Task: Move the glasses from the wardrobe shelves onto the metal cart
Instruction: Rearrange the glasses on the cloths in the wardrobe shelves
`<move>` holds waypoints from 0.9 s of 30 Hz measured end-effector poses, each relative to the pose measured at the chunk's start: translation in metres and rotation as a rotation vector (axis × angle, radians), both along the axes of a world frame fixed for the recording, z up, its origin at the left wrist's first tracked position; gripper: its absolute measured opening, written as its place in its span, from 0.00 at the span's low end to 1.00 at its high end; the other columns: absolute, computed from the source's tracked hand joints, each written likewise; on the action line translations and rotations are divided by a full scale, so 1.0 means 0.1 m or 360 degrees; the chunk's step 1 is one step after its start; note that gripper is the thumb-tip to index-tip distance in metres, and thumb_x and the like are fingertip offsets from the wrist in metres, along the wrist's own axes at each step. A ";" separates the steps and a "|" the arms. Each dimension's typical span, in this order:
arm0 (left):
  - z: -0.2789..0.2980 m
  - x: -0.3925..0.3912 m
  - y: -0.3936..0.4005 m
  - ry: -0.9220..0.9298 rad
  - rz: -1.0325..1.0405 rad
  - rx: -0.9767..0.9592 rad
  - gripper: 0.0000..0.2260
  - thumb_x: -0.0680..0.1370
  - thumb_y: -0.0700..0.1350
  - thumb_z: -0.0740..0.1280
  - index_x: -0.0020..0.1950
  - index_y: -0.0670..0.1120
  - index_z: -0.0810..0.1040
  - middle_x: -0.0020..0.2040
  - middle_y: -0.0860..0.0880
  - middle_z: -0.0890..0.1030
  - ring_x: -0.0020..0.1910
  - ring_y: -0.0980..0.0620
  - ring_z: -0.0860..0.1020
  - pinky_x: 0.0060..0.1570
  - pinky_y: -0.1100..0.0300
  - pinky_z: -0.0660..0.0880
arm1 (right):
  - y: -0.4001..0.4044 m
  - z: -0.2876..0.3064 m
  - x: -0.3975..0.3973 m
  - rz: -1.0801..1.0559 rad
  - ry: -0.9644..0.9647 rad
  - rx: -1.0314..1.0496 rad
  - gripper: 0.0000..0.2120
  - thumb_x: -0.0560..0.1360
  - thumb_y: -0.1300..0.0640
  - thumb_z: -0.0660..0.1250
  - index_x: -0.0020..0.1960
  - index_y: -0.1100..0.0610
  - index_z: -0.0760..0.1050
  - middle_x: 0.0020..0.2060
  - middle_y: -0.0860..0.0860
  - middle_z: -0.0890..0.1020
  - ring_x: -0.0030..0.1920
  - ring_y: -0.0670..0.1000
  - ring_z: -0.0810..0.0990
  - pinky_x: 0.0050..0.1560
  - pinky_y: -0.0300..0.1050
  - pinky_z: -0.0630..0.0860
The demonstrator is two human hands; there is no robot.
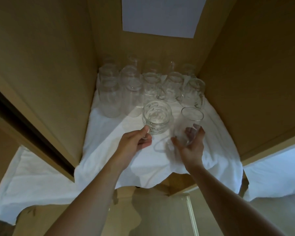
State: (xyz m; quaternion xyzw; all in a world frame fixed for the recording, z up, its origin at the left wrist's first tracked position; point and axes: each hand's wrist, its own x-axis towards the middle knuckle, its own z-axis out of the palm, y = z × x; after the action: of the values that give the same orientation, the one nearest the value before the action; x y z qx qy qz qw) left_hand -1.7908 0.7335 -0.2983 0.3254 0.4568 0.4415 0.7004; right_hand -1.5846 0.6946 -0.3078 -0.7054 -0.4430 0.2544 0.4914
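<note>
My left hand (136, 139) gripped the etched tumbler (157, 119); my right hand (190, 147) held the plain glass (188, 126); stacked glasses (148, 86) crowded twelve o'clock.

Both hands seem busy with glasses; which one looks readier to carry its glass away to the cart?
Probably the right hand: its fingers wrap the tall plain glass, apparently raised off the white cloth. The left hand only pinches the patterned round glass low down.

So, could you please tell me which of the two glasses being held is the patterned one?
The short round glass in the left hand; it has etched swirls, while the taller glass in the right hand is plain.
</note>
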 end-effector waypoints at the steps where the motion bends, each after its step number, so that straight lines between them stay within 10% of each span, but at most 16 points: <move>1: -0.01 -0.01 0.01 -0.0026 -0.0025 -0.0003 0.24 0.69 0.57 0.76 0.48 0.35 0.84 0.47 0.39 0.85 0.55 0.40 0.84 0.60 0.50 0.80 | 0.00 -0.01 0.01 0.0010 0.0029 0.0007 0.42 0.69 0.55 0.81 0.74 0.49 0.59 0.67 0.52 0.76 0.67 0.51 0.76 0.67 0.52 0.74; 17: -0.01 0.25 -0.13 0.0472 0.0215 -0.0047 0.06 0.77 0.43 0.73 0.51 0.42 0.82 0.52 0.39 0.85 0.53 0.45 0.84 0.57 0.54 0.80 | 0.40 0.10 0.42 0.0191 0.0279 0.0117 0.43 0.65 0.57 0.83 0.73 0.53 0.63 0.63 0.53 0.77 0.63 0.51 0.77 0.65 0.50 0.76; 22: 0.11 0.42 0.02 0.0771 0.0227 0.0038 0.38 0.53 0.48 0.82 0.61 0.47 0.74 0.54 0.43 0.84 0.53 0.45 0.84 0.52 0.48 0.81 | 0.59 0.04 0.64 0.0320 0.0324 0.0087 0.44 0.65 0.58 0.83 0.74 0.53 0.62 0.63 0.53 0.77 0.64 0.52 0.77 0.58 0.39 0.75; 27: 0.14 0.57 0.19 0.0709 0.0240 0.0169 0.46 0.49 0.44 0.85 0.67 0.54 0.77 0.60 0.51 0.84 0.58 0.49 0.83 0.54 0.48 0.83 | 0.61 -0.09 0.77 0.0373 0.0342 0.0095 0.45 0.65 0.52 0.83 0.74 0.52 0.62 0.61 0.50 0.77 0.61 0.48 0.77 0.59 0.39 0.75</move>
State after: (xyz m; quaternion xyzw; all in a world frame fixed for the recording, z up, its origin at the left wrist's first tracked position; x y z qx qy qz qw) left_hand -1.7335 0.7529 -0.2842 0.4160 0.5991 0.4334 0.5293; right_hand -1.5073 0.7553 -0.3169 -0.6027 -0.4744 0.3707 0.5237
